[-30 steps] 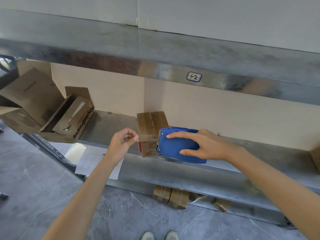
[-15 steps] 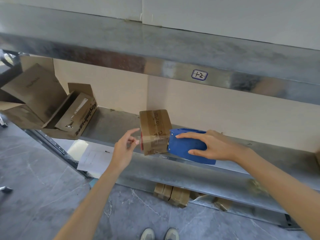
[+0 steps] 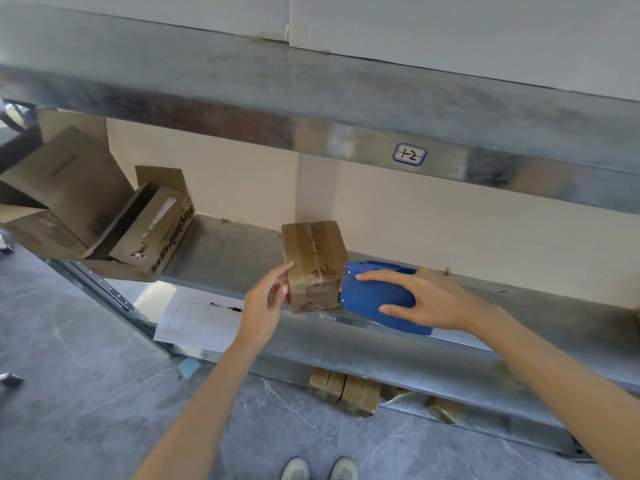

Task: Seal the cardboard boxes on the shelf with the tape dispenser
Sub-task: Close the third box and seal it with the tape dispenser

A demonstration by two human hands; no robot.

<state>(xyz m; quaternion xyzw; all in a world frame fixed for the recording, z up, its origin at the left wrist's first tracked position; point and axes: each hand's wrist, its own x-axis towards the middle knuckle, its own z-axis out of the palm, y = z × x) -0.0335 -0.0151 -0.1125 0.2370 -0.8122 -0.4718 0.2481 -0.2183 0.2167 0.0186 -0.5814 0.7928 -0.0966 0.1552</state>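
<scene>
Shelf (image 3: 225, 251), mid level: open cartons (image 3: 104, 220), far left. Left hand (image 3: 265, 303): grip loose, index fingertip touching small taped box (image 3: 315, 261), centre, near edge. Tape dispenser (image 3: 377, 296), blue, against box's right side; right hand (image 3: 433, 299) grip closed round it.

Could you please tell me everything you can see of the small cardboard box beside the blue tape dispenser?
The small cardboard box is brown, closed and banded with glossy tape, with handwriting along its top. It stands at the front edge of the metal shelf. The blue tape dispenser, gripped by the right hand, meets its right side; the left hand touches its left front corner with a fingertip.
</scene>
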